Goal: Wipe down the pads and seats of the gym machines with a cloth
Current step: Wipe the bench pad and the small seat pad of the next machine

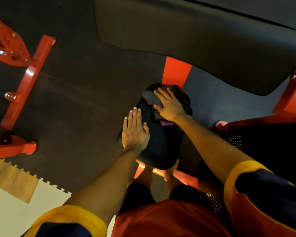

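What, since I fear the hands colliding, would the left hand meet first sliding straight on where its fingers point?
Likely the dark cloth under the right hand, ahead of the left hand on the black pad; it might just slip past.

Left of the seat (pixel 162 142), a wide stretch of dark floor (pixel 85 108) lay free as far as the left frame (pixel 29 77), whose red bars closed that side. Just beyond the seat's far end stood a red post (pixel 176 72), with the big pad (pixel 195 40) spreading above it. To the right, only a narrow grey strip ran before the right frame (pixel 292 96) and its black plate (pixel 263 139). The left hand (pixel 135 132) lay flat on the seat's left edge, and the right hand (pixel 169 105) pressed the cloth (pixel 150 98) at the far end. The middle was bare.
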